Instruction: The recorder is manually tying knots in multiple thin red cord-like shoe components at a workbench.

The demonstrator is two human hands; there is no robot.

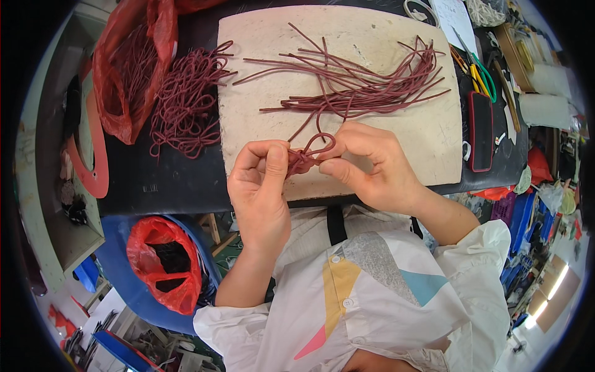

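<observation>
Cluttered workshop; pale board (266,37) on black table (186,186). Knotted maroon cord (300,163) between both hands, board's near edge. Likely light, soft, springy; best pinched at the knot. Left hand (263,180) pinches its left side, right hand (381,164) its right, fingertips nearly together. Loose cords (347,102) farther off, cord pile (186,93) left.

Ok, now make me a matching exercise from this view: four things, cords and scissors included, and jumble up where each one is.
Things
1. Knotted cord
2. Loose cords
3. Looped cord pile
4. Green-handled scissors

Places
A. Right of the pale board
B. Pinched by the left hand and right hand
C. Mostly left of the board, on the black table
D. Spread across the board

Pairs: 1-B, 2-D, 3-C, 4-A
</observation>
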